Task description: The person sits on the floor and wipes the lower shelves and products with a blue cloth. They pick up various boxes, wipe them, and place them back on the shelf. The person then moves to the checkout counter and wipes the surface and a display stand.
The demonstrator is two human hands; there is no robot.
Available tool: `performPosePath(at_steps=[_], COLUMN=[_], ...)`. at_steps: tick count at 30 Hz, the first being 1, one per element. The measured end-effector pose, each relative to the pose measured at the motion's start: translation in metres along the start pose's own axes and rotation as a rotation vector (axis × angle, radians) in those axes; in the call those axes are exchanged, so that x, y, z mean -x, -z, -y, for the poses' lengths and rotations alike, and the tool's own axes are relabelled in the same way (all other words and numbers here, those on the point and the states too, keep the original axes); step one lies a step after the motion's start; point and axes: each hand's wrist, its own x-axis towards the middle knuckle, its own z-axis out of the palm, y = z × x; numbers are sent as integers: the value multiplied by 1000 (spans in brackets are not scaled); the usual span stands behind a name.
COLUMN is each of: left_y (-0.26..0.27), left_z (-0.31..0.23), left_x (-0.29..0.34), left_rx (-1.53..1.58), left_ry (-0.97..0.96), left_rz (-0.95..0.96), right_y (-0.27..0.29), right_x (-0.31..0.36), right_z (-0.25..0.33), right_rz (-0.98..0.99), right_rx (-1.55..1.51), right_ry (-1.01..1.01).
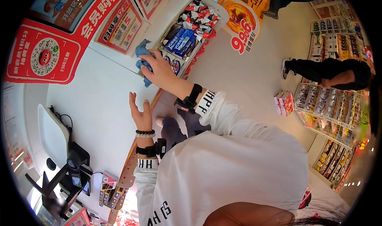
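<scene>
A crumpled blue cloth (144, 50) lies on the white counter (99, 90), bunched under the fingers of my right hand (161, 70), which is closed on it. The cloth is beside the edge of a display tray of packaged snacks (190, 60). Closer to me along the counter's front edge, my left hand (141, 115) is open, its fingers apart and pointing up toward the cloth. Nothing is in it. Both wrists wear black straps, and beaded bracelets circle the left one.
The tray holds blue packets (181, 42) and red-and-white wrapped snacks (199, 17). Red signs (43, 54) stand at the far left. A black screen stand (59, 182) and small boxes (111, 194) sit at the lower left. At right, a person in black (334, 72) stands by shelves (328, 102).
</scene>
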Motion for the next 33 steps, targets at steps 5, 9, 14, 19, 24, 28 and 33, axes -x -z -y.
performPosePath(at_steps=[5,9,14,19,24,28,33], left_y=[7,21,3,-11,-2,22,45], left_z=[36,11,-37,-31,-20,-15,-10], left_x=[-5,-50,-149,-209,-212,-191,-162], left_rx=[246,274,137,237,291,250,21], left_ry=[151,89,-110,-186,-132,-215,-265], left_rz=[-79,-104,-106,29,-37,-49,-64], right_y=[13,42,79,114,134,131,115], right_x=[-50,-39,34,99,121,122,115], right_z=[-16,-6,-4,-13,-27,-28,-12], right_rz=[250,125,175,146,84,113,151], right_rx=[260,-56,-197,-164,-205,-191,-168], right_ry=[-109,-116,-240,-325,-480,-492,-470])
